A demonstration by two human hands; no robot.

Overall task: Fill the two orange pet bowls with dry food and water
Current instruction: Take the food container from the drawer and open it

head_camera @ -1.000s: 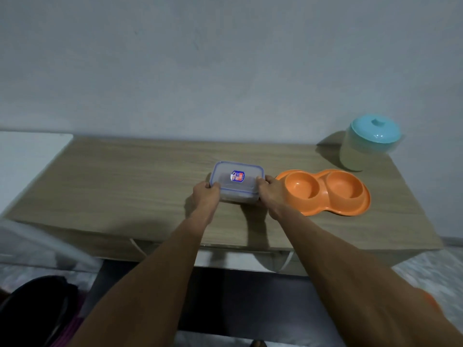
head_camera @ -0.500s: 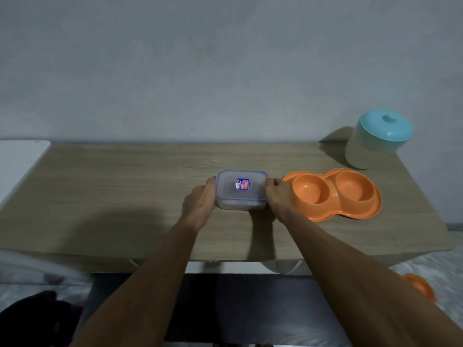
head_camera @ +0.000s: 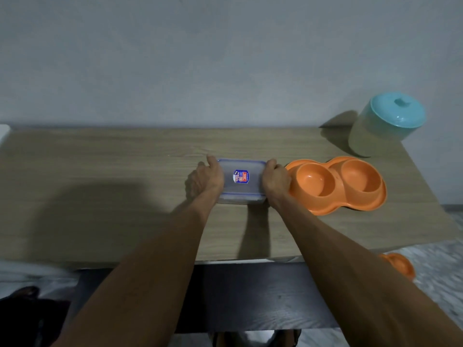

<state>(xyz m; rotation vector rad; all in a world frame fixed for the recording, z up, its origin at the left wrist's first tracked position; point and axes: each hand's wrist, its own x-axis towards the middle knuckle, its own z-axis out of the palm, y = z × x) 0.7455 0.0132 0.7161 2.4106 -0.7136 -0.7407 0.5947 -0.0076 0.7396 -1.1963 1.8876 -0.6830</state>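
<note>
A clear rectangular food container [head_camera: 241, 182] with a blue-edged lid and a small label rests on the wooden table [head_camera: 125, 196]. My left hand [head_camera: 206, 180] grips its left end and my right hand [head_camera: 275, 182] grips its right end. Just to the right lies the orange double pet bowl [head_camera: 335, 185]; both of its wells look empty. My right hand touches or nearly touches the bowl's left rim. At the table's back right corner stands a translucent jug with a teal lid [head_camera: 387, 126].
A grey wall runs behind the table. Another orange object [head_camera: 398, 265] lies on the floor past the table's front right edge. A dark surface sits under the front edge, and a dark object [head_camera: 20, 309] is at the lower left.
The view has shifted closer and more overhead. Both hands stay on the container, which has turned slightly to lie squarer to the table edge next to the bowl.
</note>
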